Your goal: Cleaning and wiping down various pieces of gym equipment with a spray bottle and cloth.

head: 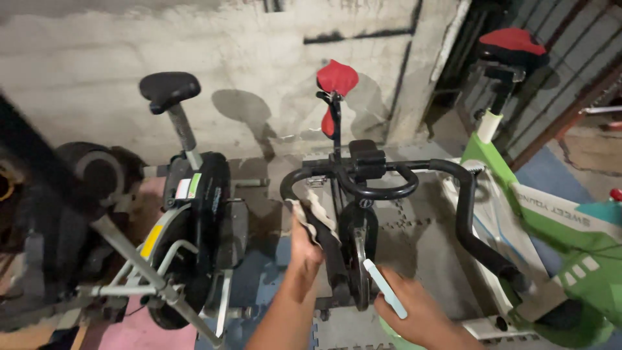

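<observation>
Fingers, left hand (304, 243): closed on a pale cloth (315, 214), pressed against the left grip of the black handlebar (382, 185).
Fingers, right hand (418, 311): wrapped around a green-bodied bottle, its pale nozzle (385, 288) pointing up toward the frame.
Item in hand: black exercise bike (353, 259), red saddle (337, 78), standing on grey floor mats (421, 240).
Neighbours: black-saddled bike (194, 214) on the left; green and white bike (557, 240) on the right, close by.
Risk, judged: cloth may slip off the curved bar if the grip loosens; the nozzle sits near the frame and could knock it.
</observation>
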